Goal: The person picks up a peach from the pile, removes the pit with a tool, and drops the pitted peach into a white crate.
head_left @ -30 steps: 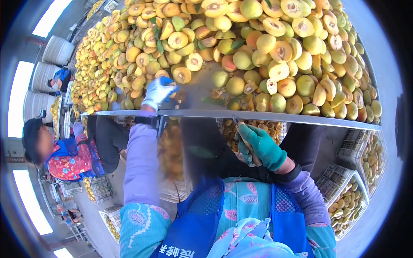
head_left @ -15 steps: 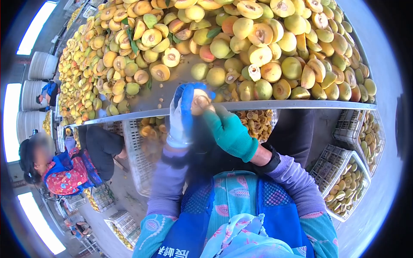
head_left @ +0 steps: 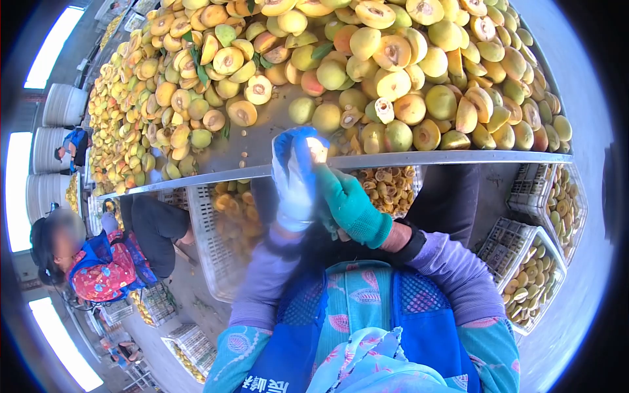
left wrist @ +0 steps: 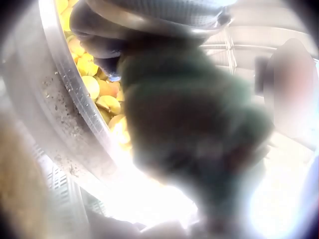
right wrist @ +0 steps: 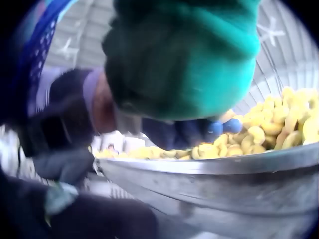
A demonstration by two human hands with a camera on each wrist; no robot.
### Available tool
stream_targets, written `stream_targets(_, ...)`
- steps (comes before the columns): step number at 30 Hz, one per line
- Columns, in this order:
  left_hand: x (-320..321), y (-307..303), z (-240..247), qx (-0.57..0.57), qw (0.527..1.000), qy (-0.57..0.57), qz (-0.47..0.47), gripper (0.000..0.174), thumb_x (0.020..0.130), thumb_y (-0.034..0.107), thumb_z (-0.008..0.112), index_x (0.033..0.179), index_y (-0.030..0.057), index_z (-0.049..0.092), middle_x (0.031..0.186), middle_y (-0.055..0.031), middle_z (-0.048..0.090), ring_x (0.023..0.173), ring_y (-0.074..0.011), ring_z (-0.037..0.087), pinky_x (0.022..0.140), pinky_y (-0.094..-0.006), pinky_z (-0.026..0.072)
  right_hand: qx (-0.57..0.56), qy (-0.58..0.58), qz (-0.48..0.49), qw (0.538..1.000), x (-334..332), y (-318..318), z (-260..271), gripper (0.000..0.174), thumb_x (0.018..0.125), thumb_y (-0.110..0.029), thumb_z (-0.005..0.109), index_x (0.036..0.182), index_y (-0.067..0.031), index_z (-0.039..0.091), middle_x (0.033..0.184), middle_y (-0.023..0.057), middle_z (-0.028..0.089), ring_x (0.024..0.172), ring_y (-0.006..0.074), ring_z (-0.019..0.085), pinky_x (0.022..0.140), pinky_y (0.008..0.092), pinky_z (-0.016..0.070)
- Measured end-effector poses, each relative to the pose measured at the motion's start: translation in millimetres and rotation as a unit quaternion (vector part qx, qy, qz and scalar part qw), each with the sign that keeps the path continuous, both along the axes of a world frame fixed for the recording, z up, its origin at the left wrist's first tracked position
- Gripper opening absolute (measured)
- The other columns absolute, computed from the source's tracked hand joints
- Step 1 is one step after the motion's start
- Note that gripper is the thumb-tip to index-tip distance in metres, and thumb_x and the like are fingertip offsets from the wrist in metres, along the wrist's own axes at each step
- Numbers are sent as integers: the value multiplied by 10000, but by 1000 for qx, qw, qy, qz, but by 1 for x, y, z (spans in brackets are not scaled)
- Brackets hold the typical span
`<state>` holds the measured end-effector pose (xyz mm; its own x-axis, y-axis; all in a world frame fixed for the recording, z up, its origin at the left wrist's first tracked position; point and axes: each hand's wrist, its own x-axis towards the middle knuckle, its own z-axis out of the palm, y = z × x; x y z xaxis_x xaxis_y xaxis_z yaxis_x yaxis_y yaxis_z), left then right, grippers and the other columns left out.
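Head view: at frame centre, just above the desk (head_left: 458, 158) rim, the white-and-blue-gloved left grip (head_left: 295, 173) clasps a peach (head_left: 319, 151). Its pale face points upper right; the long axis is unclear. The green-gloved right grip (head_left: 352, 204) touches it, but I cannot tell what it grasps. A peach pile (head_left: 393, 65) covers the desk, and the lower-right crate (head_left: 532, 288) holds halves.

Left wrist view: mostly blur and glare.

Right wrist view: the right grip fills the top, above the desk rim.

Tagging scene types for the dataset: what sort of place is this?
Most likely a fruit-processing workshop, cutting and pitting yellow stone fruit. A long metal table is heaped with whole and halved fruit, plastic crates of halves stand around it, and the gloved left hand holds one piece.
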<state>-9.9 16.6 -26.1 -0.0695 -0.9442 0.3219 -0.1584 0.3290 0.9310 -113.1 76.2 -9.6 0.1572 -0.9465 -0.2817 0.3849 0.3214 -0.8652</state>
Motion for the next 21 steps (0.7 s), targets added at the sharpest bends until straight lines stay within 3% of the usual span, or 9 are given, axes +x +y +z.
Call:
stream_targets(3,2,-1,10,91,990,90,-61,222,1002,218,474,1025,10,546,957,-96,599,845,-179,604,760,-330,519,97,-55,59,992,-12,-3,18,465,971,-515,444,927,-60,529,570,50,503,404,123,453,369,269,381)
stream_targets(5,20,-13,21,29,985,-93,-141,202,903,103,557,1061,-20,590,915,-143,613,809,-234,610,720,-333,504,114,-93,70,987,-10,1,17,470,960,-545,444,940,-82,519,554,39,488,388,117,438,353,253,361)
stream_targets(7,18,-20,25,-77,950,-257,-157,214,936,162,531,1001,-23,614,870,-127,624,770,-225,615,714,-334,506,130,-169,70,974,-3,3,10,464,955,-556,447,951,-97,513,545,35,484,388,138,442,355,270,359)
stream_targets(8,15,-15,19,153,973,9,-171,269,957,219,514,951,-26,622,843,-114,637,744,-205,620,703,-323,504,189,-261,85,943,2,3,10,463,955,-597,398,928,-148,509,538,-13,439,387,120,404,378,261,363)
stream_targets(11,17,-21,19,101,969,-15,-225,323,948,275,531,909,-33,620,807,-107,644,737,-189,620,694,-311,497,224,-457,131,851,-2,3,2,448,955,-599,395,910,-164,493,553,-36,394,400,102,374,388,261,348)
stream_targets(12,12,-21,28,179,964,-2,-197,359,912,308,553,879,-45,613,773,-113,638,738,-187,616,685,-307,492,228,-478,132,838,-1,6,1,448,956,-597,392,906,-163,492,559,-40,390,400,99,366,388,259,340)
stream_targets(16,7,-20,10,193,946,138,-223,390,982,349,426,865,4,565,734,-154,625,615,-203,587,568,-300,480,221,-476,147,838,-6,6,6,445,964,-586,383,890,-161,490,569,-55,379,403,87,352,398,250,316)
stream_targets(19,12,-20,11,143,956,68,-246,381,976,354,446,914,-5,556,747,-161,626,623,-214,589,579,-311,486,221,-508,180,813,-9,6,3,446,969,-579,372,889,-155,488,570,-62,379,403,82,355,417,247,318)
stream_targets(21,13,-9,12,233,929,251,-140,394,970,365,450,932,-10,562,775,-158,634,620,-213,591,565,-307,489,207,-579,225,756,-6,2,4,447,974,-573,363,889,-152,488,571,-65,378,402,78,354,427,247,321)
